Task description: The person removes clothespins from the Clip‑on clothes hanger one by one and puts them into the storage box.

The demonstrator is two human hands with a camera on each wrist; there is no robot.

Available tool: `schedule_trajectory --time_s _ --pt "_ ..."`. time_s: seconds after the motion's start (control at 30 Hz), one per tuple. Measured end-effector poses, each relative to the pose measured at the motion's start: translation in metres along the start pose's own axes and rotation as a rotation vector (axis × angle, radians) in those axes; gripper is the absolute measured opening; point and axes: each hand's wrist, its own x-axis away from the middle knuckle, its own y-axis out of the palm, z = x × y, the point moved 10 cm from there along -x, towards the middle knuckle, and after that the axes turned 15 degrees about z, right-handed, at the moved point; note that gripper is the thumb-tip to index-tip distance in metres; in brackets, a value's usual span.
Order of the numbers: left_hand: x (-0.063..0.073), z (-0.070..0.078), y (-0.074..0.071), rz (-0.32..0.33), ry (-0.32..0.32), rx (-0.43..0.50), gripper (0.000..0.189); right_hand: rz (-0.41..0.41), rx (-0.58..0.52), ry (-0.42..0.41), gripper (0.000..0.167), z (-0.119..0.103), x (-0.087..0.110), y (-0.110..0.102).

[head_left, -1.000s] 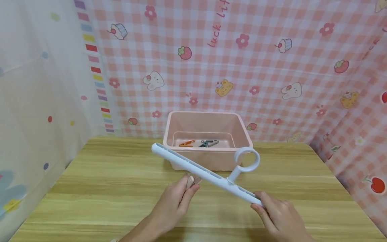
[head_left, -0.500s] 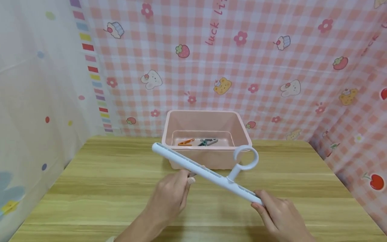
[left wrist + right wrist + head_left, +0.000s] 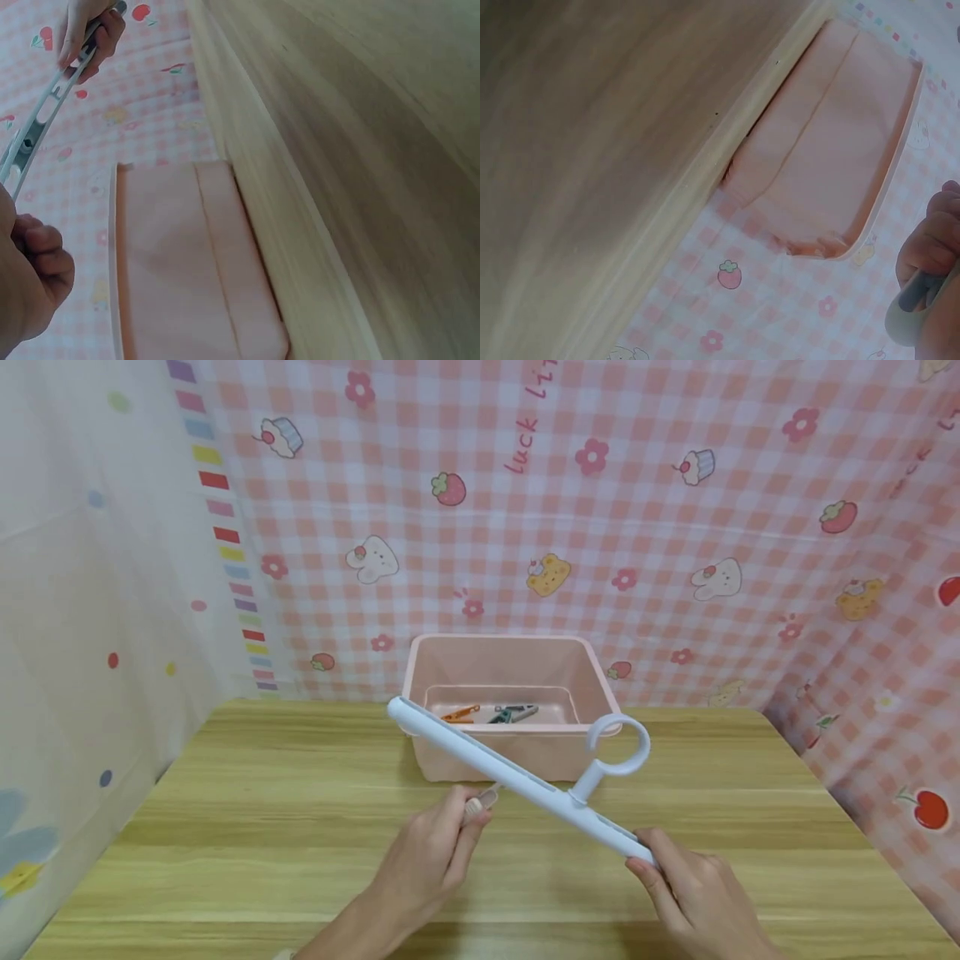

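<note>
My right hand point(image 3: 697, 881) grips one end of a pale blue hanger point(image 3: 510, 775), a slotted bar with a ring-shaped hook. The bar slants up to the left, above the table and across the front of the bin. Between thumb and fingers, my left hand point(image 3: 431, 852) pinches a whitish clothespin point(image 3: 480, 803), just beneath the bar's middle. In the left wrist view the bar's slotted side point(image 3: 46, 105) shows, while curled left fingers point(image 3: 49, 259) hide the clothespin. In the right wrist view the hanger's rounded end point(image 3: 909, 315) sticks out of the right hand point(image 3: 934, 247).
A pink plastic bin point(image 3: 517, 647) stands at the back of the wooden table point(image 3: 300, 827). Inside lie an orange clothespin point(image 3: 461, 715) and several green and grey ones point(image 3: 513, 714). A pink checked cloth point(image 3: 480, 543) hangs behind, with a white cloth at left.
My left hand turned over, then back, keeping the clothespin, which shows again beside the bar. The hanger shifted slightly right, its far end a little higher. The right hand keeps its grip.
</note>
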Motion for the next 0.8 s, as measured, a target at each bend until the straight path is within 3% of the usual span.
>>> schedule_trajectory --time_s 0.1,0.23,0.33,0.4,0.47,0.57,0.67,0.8 --pt "0.002 -0.008 0.009 -0.069 -0.131 0.117 0.009 -0.009 0.013 0.019 0.020 0.002 0.001 0.000" --pt "0.009 -0.025 0.025 -0.203 -0.412 0.311 0.023 -0.005 0.030 0.028 0.018 0.004 0.000 -0.002" --pt "0.011 -0.034 0.032 -0.268 -0.550 0.395 0.028 0.008 0.041 0.042 0.016 0.006 0.000 -0.004" --pt "0.008 -0.038 0.034 -0.280 -0.551 0.401 0.025 0.021 0.052 0.054 0.015 0.008 -0.001 -0.006" --pt "-0.001 -0.044 0.033 -0.255 -0.517 0.338 0.022 0.031 0.064 0.070 0.015 0.010 -0.001 -0.008" --pt "-0.021 -0.057 0.027 -0.174 -0.431 0.162 0.019 0.044 0.076 0.077 0.015 0.012 -0.001 -0.011" --pt "-0.047 -0.073 0.022 -0.112 -0.346 -0.075 0.019 0.047 0.070 0.070 0.015 0.012 -0.001 -0.013" --pt "-0.076 -0.086 0.023 -0.058 -0.163 -0.286 0.019 0.039 0.049 0.057 0.013 0.010 0.000 -0.015"
